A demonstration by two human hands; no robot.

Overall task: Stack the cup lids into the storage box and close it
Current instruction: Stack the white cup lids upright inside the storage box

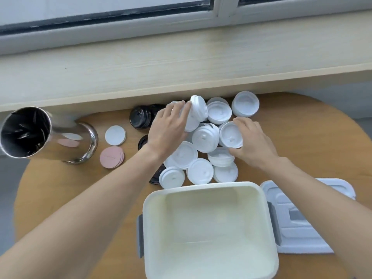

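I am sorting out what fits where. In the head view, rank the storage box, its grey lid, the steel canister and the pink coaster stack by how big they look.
1. storage box, though it is nearest the camera
2. grey lid, partly hidden by an arm
3. steel canister
4. pink coaster stack

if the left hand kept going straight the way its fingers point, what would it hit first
The left hand points up and right, away from the person. Its fingers already touch a tilted white lid; past that, probably the upturned white lids by the wooden ledge, though depth is unclear.

Left hand (168, 127) grips tilted white lids (196, 113); storage box (209, 230) open.
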